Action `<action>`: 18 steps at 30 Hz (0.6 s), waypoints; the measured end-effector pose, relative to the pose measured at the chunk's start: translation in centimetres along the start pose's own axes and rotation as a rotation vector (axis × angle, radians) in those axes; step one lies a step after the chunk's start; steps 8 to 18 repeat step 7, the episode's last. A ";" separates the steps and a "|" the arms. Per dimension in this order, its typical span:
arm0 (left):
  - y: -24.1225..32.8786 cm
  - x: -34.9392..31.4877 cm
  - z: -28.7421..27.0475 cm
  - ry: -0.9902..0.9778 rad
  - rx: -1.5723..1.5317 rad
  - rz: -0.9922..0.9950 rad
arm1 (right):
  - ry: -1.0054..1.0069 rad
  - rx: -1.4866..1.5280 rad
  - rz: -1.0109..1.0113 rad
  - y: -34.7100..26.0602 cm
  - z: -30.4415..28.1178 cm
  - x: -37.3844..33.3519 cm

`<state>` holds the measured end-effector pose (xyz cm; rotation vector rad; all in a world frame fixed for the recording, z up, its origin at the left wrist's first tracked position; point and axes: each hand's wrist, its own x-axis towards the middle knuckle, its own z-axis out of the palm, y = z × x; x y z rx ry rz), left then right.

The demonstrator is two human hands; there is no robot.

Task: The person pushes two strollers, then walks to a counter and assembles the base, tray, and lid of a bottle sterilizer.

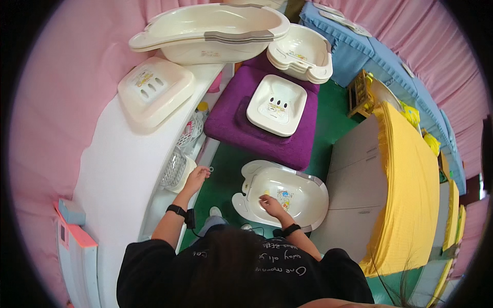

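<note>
A cream baby bathtub [287, 197] with grey trim lies on the green floor [328, 123], just before a purple cushion [257, 133]. The right hand [272, 206] rests inside it, fingers loosely curled. The left hand [196, 178] pinches 1 small ring [209, 168] beside a white surface [123, 169].

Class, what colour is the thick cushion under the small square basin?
Purple. The cushion beneath the cream square basin shows best in the head view.

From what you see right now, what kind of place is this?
Probably a shop or showroom for baby-care goods: cream baby bathtubs are displayed on a white counter, more small tubs stand stacked, and pink curtains line the walls.
</note>
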<state>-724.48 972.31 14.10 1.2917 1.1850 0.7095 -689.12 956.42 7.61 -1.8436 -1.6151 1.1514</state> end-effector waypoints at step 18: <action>-3.7 -3.1 1.8 -0.050 0.060 -0.159 | 0.076 -0.151 0.283 5.9 -4.2 -9.5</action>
